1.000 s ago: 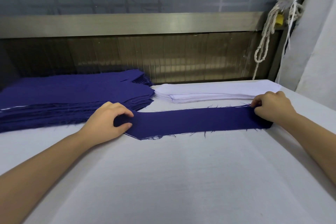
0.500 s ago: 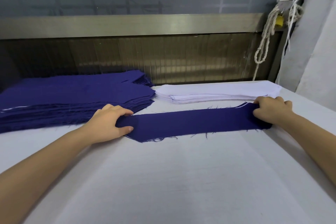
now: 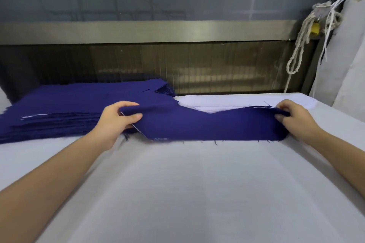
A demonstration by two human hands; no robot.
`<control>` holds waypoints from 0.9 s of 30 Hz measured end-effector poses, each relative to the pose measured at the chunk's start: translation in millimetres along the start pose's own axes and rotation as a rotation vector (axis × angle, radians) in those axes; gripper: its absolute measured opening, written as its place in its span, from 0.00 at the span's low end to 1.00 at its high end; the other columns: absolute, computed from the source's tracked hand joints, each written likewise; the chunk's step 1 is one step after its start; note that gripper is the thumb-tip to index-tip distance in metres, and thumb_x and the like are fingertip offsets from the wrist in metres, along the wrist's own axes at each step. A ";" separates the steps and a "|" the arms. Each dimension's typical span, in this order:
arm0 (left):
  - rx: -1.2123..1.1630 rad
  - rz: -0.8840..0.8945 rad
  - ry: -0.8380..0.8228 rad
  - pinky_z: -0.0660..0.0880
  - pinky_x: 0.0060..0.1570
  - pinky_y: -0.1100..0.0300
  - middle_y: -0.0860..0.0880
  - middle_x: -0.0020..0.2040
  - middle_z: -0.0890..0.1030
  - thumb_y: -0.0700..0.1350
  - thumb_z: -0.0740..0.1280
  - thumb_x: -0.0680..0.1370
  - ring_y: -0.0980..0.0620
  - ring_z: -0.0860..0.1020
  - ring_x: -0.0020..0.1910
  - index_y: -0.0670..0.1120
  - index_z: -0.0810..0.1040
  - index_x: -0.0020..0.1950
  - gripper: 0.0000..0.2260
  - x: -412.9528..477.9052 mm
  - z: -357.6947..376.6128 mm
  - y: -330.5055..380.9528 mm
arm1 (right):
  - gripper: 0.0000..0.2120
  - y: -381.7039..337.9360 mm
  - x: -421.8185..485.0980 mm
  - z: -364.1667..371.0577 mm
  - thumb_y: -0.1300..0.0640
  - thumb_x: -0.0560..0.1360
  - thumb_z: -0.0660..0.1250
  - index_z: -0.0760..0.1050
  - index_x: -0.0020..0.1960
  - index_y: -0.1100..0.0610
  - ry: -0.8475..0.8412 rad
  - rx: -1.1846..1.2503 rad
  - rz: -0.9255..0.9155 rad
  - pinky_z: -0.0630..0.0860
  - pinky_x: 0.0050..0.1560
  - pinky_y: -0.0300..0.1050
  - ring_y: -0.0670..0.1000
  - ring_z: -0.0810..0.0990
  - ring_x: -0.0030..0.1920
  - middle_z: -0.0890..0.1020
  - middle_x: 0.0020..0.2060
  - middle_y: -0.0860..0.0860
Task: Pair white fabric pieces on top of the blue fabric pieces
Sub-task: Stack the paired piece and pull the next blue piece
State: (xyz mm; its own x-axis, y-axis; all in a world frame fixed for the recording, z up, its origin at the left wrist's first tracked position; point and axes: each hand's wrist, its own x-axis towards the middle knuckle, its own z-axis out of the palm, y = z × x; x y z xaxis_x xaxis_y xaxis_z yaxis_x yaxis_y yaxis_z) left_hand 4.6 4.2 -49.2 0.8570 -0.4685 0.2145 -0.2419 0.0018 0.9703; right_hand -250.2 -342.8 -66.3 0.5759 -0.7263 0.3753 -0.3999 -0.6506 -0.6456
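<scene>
A long blue fabric piece (image 3: 207, 126) with frayed edges stretches across the table's middle, its far edge raised and its near edge on the cloth. My left hand (image 3: 115, 121) grips its left end, thumb on top. Its right end is pinched by my right hand (image 3: 294, 118). A thin white edge shows under the piece at both ends. Behind it on the left lies a thick stack of blue fabric pieces (image 3: 69, 108). A flat stack of white fabric pieces (image 3: 221, 102) lies behind it on the right, partly hidden by the raised piece.
The white-covered table (image 3: 187, 193) spreads wide toward me. A metal rail and ribbed panel (image 3: 158, 31) close off the back. Knotted rope (image 3: 302, 41) hangs at the back right beside a white wall (image 3: 345, 65).
Both hands have closed on the blue piece's ends and lifted its far edge off the table; it lay flat before. It now hides part of the white stack.
</scene>
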 end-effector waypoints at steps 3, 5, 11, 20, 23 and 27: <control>-0.295 -0.037 0.152 0.80 0.38 0.62 0.46 0.48 0.81 0.31 0.68 0.73 0.50 0.82 0.45 0.44 0.78 0.52 0.11 9.2 -11.8 1.8 | 0.08 -13.9 2.0 10.6 0.70 0.75 0.62 0.71 0.46 0.59 0.018 0.198 -0.003 0.69 0.43 0.46 0.55 0.74 0.44 0.78 0.41 0.55; -0.406 -0.053 0.252 0.80 0.38 0.63 0.44 0.49 0.81 0.30 0.68 0.74 0.49 0.82 0.45 0.42 0.76 0.49 0.09 17.9 -20.8 0.7 | 0.09 -27.6 5.7 20.5 0.71 0.75 0.62 0.71 0.45 0.57 0.019 0.279 -0.017 0.69 0.41 0.40 0.52 0.74 0.42 0.78 0.40 0.53; -0.448 -0.183 0.599 0.79 0.42 0.62 0.42 0.60 0.77 0.32 0.70 0.73 0.49 0.80 0.48 0.38 0.69 0.68 0.24 57.5 -62.8 -9.6 | 0.12 -86.6 25.9 69.2 0.72 0.73 0.65 0.70 0.43 0.55 -0.036 0.342 -0.051 0.70 0.47 0.45 0.53 0.75 0.45 0.78 0.43 0.55; -0.205 -0.163 0.935 0.75 0.55 0.58 0.46 0.59 0.74 0.35 0.71 0.73 0.50 0.74 0.50 0.45 0.72 0.62 0.20 88.1 -159.2 -12.7 | 0.15 -175.5 46.5 157.5 0.71 0.71 0.67 0.70 0.50 0.54 -0.155 0.403 -0.098 0.72 0.48 0.44 0.52 0.76 0.51 0.78 0.51 0.52; -0.181 -0.164 1.006 0.74 0.52 0.60 0.47 0.56 0.74 0.35 0.70 0.73 0.50 0.73 0.50 0.45 0.73 0.62 0.18 92.9 -179.6 -14.7 | 0.17 -197.3 51.8 178.8 0.72 0.70 0.68 0.70 0.51 0.54 -0.205 0.450 -0.071 0.74 0.49 0.45 0.54 0.76 0.54 0.77 0.54 0.55; -0.232 -0.154 1.063 0.75 0.51 0.61 0.48 0.52 0.73 0.33 0.69 0.74 0.51 0.74 0.47 0.44 0.74 0.62 0.18 98.6 -195.3 -18.9 | 0.17 -216.3 58.4 196.2 0.70 0.70 0.70 0.70 0.52 0.54 -0.215 0.463 -0.033 0.72 0.48 0.43 0.53 0.75 0.54 0.76 0.54 0.54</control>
State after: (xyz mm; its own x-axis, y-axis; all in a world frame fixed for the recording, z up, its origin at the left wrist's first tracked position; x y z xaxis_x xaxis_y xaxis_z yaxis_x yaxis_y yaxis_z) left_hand 182.6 130.5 -24.5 0.8523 0.5221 -0.0317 -0.1030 0.2268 0.9685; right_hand 9.9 -201.0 -35.2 0.7362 -0.6130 0.2868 -0.0491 -0.4710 -0.8808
